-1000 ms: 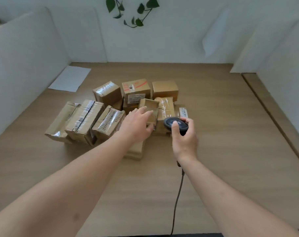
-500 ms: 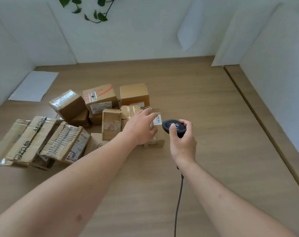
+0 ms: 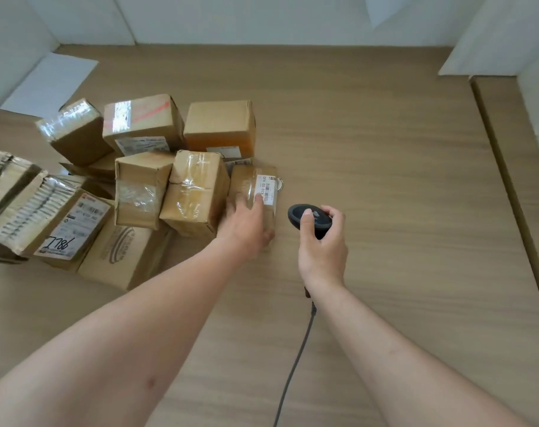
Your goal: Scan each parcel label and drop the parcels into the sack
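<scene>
Cardboard parcels (image 3: 138, 167) crowd the surface (image 3: 385, 180) beside the left hand (image 3: 246, 223), which grips one labelled parcel (image 3: 255, 192); the right hand (image 3: 322, 241) clasps the scanner (image 3: 308, 218). No sack shows; nearly everything seems left.

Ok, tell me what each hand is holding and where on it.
Right hand grips the scanner around its handle, below the head. Left hand grips the small labelled parcel by its near end.

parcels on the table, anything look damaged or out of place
The long parcel at the far left looks battered, its top torn and ragged. The pile is jumbled, with boxes tilted against each other. No sack is in view.
</scene>
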Demonstrator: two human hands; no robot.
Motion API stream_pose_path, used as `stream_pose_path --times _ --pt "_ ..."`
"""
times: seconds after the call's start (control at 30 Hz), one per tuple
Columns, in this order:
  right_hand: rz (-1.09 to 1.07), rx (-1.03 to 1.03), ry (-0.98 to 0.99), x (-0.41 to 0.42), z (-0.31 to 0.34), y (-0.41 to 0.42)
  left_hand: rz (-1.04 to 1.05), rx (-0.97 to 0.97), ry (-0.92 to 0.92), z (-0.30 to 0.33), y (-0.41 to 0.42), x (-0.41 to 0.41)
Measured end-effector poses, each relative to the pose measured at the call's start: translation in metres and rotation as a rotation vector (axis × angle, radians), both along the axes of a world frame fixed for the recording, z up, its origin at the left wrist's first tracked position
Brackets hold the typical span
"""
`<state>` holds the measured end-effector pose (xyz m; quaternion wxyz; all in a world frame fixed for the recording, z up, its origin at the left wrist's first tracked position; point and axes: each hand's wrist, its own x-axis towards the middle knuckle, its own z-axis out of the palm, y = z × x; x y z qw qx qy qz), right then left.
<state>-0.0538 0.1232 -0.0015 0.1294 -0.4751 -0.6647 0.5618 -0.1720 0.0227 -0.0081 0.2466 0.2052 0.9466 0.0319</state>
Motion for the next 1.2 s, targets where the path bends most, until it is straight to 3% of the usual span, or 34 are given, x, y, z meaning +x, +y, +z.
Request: stream_pose_path --times 0.27,0.63,1.03,1.2 --pt "0.022 0.002 0.001 0.022 -0.019 0.011 0.026 0.061 0.090 -0.027 -0.006 0.022" --pt "0.031 0.022 -0.008 0.069 -0.012 -0.009 0.025 0.229 0.026 -0.017 -0.016 0.069" --pt "0.154 0.059 0.001 0.105 0.013 -0.073 0.108 0.439 -0.265 -0.003 -0.147 0.096" --pt "0.373 0.208 -0.076 0.107 0.024 -0.103 0.004 0.323 -0.125 -0.001 -0.194 0.091"
